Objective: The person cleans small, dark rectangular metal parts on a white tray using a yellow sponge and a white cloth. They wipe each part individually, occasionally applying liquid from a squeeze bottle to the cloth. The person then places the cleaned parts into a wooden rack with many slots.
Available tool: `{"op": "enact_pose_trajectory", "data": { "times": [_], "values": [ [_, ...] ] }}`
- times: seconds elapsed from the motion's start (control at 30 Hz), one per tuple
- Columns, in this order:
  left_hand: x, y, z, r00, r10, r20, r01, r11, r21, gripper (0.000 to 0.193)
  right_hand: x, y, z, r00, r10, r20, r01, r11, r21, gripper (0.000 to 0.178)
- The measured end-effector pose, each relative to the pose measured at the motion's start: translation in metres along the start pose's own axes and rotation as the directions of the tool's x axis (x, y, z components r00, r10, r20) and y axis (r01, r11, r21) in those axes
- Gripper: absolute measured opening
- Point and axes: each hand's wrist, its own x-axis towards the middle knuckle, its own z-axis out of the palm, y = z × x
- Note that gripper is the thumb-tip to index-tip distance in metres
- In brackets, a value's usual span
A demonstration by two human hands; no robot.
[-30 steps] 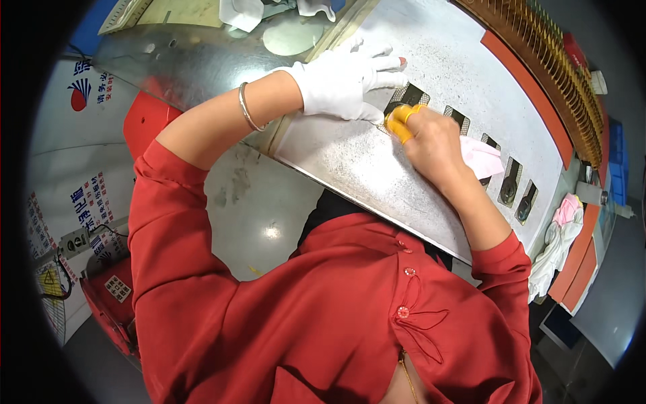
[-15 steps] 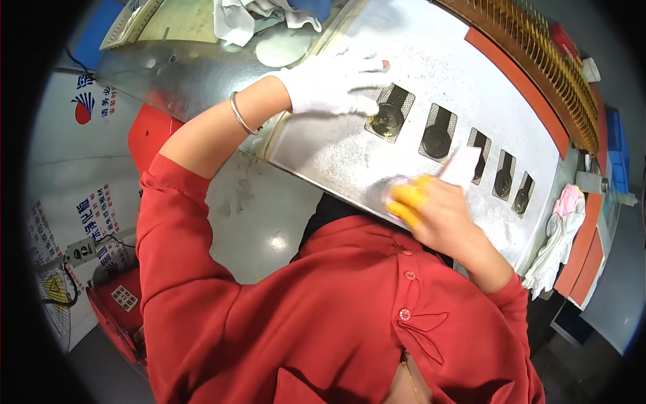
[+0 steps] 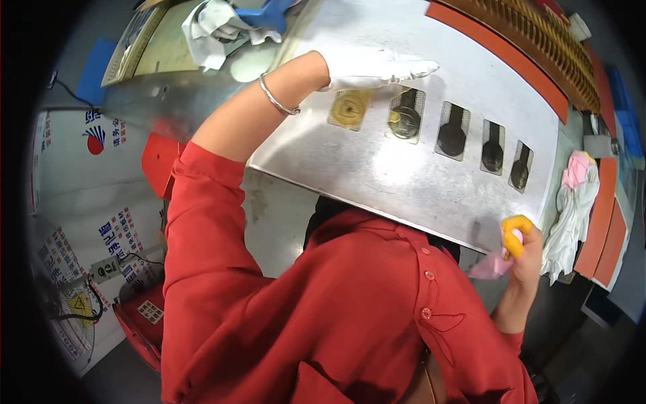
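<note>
My left hand (image 3: pixel 378 69), in a white glove, is stretched out flat above a pale metal plate (image 3: pixel 323 156). Its fingers point right, just beyond a row of inset pieces. The leftmost inset piece (image 3: pixel 349 110) looks gold; the second one (image 3: pixel 405 115) is dark with a yellowish patch, and the others, such as this dark round-ended piece (image 3: pixel 451 132), are dark with mesh around them. Over the plate's front right edge, my right hand (image 3: pixel 527 252) has yellow covers on its fingers. It is closed on a crumpled pink cloth-like piece (image 3: pixel 492 266).
Behind the plate run an orange-red strip (image 3: pixel 501 57) and a curved brown rack (image 3: pixel 538 50) with a toothed, gold-toned edge. White gloves (image 3: pixel 568 215) hang at the right. A white cloth (image 3: pixel 212 30) and a blue tool (image 3: pixel 269 15) lie at the far left.
My right hand has moved right, from the plate's front middle to its front right edge. My left hand has flattened and reached right, exposing the gold leftmost piece. The view has shifted slightly.
</note>
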Motion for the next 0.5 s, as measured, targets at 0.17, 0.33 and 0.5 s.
{"op": "enact_pose_trajectory", "data": {
  "times": [0.17, 0.33, 0.5],
  "values": [
    [0.024, -0.003, 0.017, 1.000, 0.023, 0.021, -0.021, 0.997, -0.069, 0.061, 0.018, 0.044, 0.007, 0.952, -0.274, -0.133, 0.279, 0.960, 0.016, 0.006],
    [0.026, 0.008, 0.024, 1.000, 0.001, 0.031, -0.002, 1.000, 0.027, 0.061, 0.025, 0.061, 0.006, 0.923, -0.366, -0.118, 0.366, 0.930, -0.019, 0.006],
    [0.033, -0.025, 0.010, 0.993, 0.113, 0.045, -0.121, 0.945, 0.304, 0.052, 0.025, 0.060, 0.005, 0.922, -0.378, -0.084, 0.382, 0.923, 0.043, 0.006]
  ]
}}
